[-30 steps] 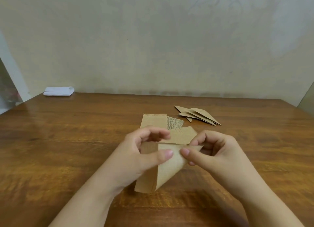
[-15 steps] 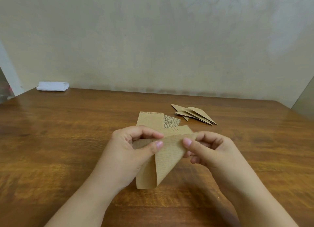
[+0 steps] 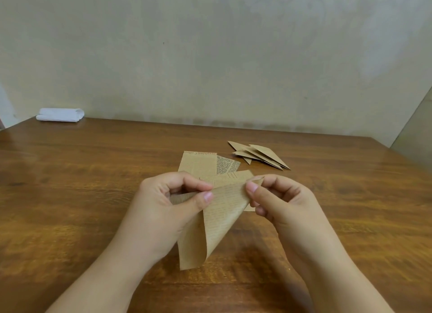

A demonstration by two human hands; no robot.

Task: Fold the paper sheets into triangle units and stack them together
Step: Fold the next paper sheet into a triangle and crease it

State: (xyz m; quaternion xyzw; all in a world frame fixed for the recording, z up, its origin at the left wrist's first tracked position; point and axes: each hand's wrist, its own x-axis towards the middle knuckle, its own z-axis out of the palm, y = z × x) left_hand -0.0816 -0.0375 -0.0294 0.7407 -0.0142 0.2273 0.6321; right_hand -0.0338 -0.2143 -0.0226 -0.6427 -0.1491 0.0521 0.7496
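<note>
Here, above the brown wooden table point(image 3: 70, 195), the left hand point(image 3: 163, 209) and right hand point(image 3: 280, 202) each pinch the top edge of a curled tan printed paper sheet point(image 3: 217, 219). Flat tan sheets point(image 3: 198, 163) lie just behind; folded tan triangle units point(image 3: 259, 154) are piled farther right.

I am watching both bare forearms reaching in from the lower edge and converging toward the middle, wrists held above the table. The left hand point(image 3: 163, 209) is curling its fingers over and pressing its thumb forward, pinching the paper sheet point(image 3: 217, 219) along its upper edge. The right hand point(image 3: 282, 202) is gripping the sheet's upper right corner between thumb and forefinger, its remaining fingers tucking loosely under the palm, and the two thumbs are sitting near each other.
</note>
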